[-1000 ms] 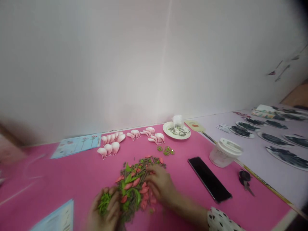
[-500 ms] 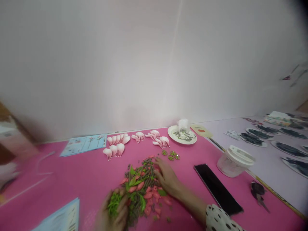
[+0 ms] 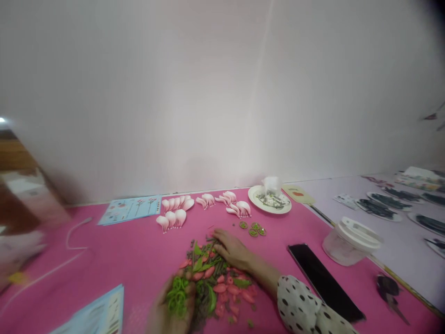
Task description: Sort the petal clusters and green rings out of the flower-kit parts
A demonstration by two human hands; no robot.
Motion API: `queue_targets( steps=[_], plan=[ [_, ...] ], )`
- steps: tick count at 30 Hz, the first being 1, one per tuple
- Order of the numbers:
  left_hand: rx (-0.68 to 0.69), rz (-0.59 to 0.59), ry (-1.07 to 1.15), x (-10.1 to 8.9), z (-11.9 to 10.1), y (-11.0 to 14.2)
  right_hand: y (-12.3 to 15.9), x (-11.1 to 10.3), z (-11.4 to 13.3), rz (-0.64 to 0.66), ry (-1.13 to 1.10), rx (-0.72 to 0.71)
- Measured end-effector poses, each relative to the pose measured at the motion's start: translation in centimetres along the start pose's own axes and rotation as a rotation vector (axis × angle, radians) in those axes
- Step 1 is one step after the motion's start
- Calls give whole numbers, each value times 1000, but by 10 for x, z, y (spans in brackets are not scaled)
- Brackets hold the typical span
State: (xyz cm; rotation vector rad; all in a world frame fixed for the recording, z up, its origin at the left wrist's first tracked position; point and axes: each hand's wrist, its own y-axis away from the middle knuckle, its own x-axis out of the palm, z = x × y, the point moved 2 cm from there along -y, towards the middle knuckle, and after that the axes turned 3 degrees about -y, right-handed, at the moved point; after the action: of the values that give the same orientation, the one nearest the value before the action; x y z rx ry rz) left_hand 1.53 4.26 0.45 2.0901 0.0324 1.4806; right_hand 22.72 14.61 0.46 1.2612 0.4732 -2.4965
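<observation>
Green rings (image 3: 177, 296) lay bunched in the left hand (image 3: 171, 310), its fingers curled around them in a loose grip at the pile's near left edge. The right hand (image 3: 231, 250) was open, its fingers spread and resting on the far end of the heap of craft pieces (image 3: 208, 283), a mix of dark green stems, salmon-pink leaves and brighter green leaves. The heap's long axis ran away from the person, and the right hand lay nearer its far end, the left nearer its near end. A polka-dot sleeve (image 3: 299, 301) covered the right forearm. Just right of that arm lay a black smartphone (image 3: 325, 283), with a white plastic tub (image 3: 349, 243) beyond it. Ahead of the right hand sat small green discs (image 3: 253, 229), then rows of pink petals (image 3: 173, 213) and a white plate (image 3: 269, 201) holding tissue. Farther left lay a blue printed sheet (image 3: 130, 209) on the pink tabletop (image 3: 104, 250).
</observation>
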Motion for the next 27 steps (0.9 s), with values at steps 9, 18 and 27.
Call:
queue_targets(
  steps=[9, 18, 27],
  plan=[
    [26, -4, 2, 6, 0, 0, -36, -9, -23, -32, 47, 67],
    [40, 6, -11, 1, -1, -4, -36, -3, 16, 152, 4, -90],
    [2, 69, -32, -6, 0, -7, -24, -31, -8, -75, 155, 7]
  ],
)
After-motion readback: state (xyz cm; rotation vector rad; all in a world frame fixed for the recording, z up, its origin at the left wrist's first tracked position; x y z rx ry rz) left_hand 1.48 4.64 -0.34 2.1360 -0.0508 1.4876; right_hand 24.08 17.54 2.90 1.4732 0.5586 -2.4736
